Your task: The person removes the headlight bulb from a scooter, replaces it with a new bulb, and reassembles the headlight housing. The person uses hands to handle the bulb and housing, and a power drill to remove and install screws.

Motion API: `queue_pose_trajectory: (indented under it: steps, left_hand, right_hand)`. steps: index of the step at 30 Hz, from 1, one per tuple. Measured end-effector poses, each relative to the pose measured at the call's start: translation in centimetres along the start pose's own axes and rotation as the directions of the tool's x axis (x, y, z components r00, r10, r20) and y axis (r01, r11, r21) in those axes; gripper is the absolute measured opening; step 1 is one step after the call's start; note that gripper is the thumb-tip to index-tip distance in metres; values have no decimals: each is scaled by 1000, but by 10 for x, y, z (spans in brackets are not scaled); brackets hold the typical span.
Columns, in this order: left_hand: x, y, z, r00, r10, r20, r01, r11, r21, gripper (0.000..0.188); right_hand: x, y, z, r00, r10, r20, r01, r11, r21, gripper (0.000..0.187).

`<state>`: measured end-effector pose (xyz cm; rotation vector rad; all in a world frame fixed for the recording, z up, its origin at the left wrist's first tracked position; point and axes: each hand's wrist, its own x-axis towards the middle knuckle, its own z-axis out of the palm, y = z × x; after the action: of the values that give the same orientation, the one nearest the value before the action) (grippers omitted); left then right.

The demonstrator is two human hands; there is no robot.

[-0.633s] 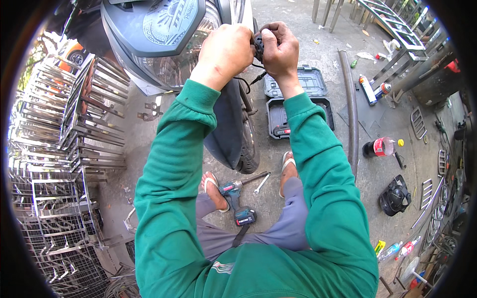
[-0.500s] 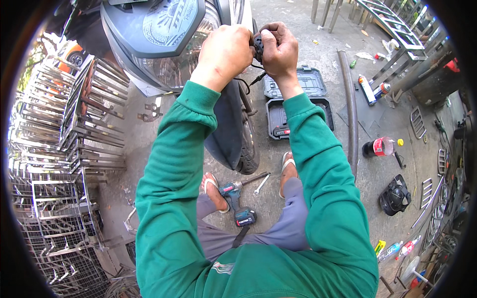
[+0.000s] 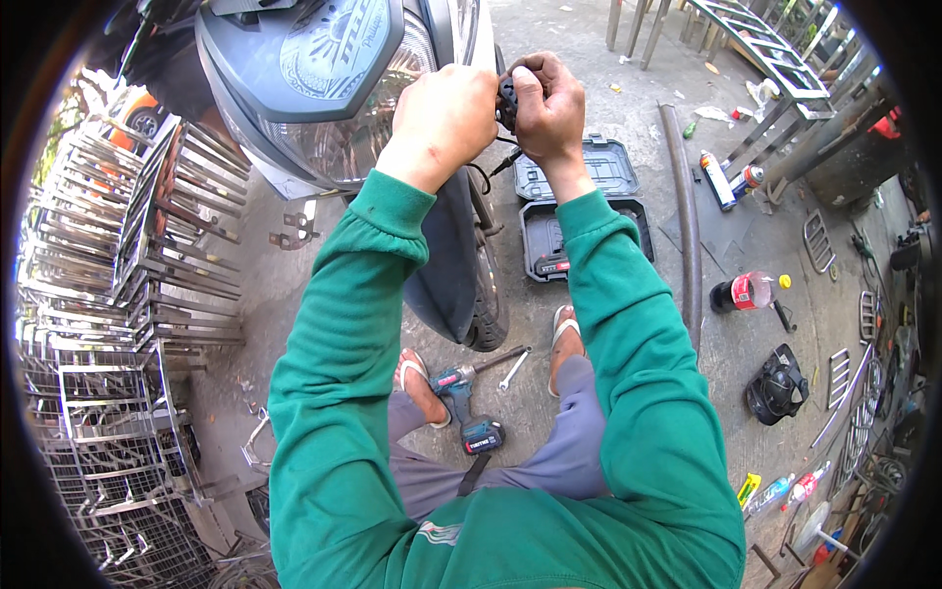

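Observation:
At the front of a grey motorcycle (image 3: 294, 54), both my hands are raised close together beside its headlight. My right hand (image 3: 548, 108) is closed round a small black finned part (image 3: 506, 104), thumb lying on its near side. From below that part a thin black cable (image 3: 505, 162) with a connector hangs down. My left hand (image 3: 444, 123) is closed against the other side of the part, its fingertips hidden behind the knuckles, so what it grips cannot be made out. The black front fender (image 3: 446, 270) and the tyre lie below my hands.
A blue cordless impact driver (image 3: 466, 407) and a wrench (image 3: 513, 368) lie between my feet. An open tool case (image 3: 579, 221) sits ahead right, beside a long metal pipe (image 3: 682, 216). Spray cans, a cola bottle (image 3: 741, 292) and a black cap lie right. Metal frames (image 3: 177, 216) are stacked left.
My left hand has dropped slightly, while my right hand keeps hold of the black part. The whole view has shifted a little.

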<state>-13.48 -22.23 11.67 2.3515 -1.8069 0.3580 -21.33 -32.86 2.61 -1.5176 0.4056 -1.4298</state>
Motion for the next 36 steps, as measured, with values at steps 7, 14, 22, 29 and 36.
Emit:
queue_pose_trajectory:
  steps: [7,14,22,29,36]
  left_hand:
    - [-3,-1,-1,1000,22,-17,-23,1000,-14,20]
    - [-3,3,-4,996,-50,-78,43,995,-95,16]
    - [-3,2,-4,999,-47,-22,45,996,-70,18]
    - [-4,1,0,1000,-16,1,16,1000,23,19]
    - [-4,3,-2,994,-19,-107,9,995,-97,14]
  right_hand:
    - [0,-1,0,1000,-25,-1,25,1000,-3,28]
    - [-1,-1,0,1000,-6,8,5,1000,10,28]
    - [0,-1,-1,1000,-1,12,1,1000,5,28]
    - [-1,-5,-1,1000,-28,6,28,999,-42,29]
    - [-1,-4,-1,1000,2,15,-2,1000,-10,27]
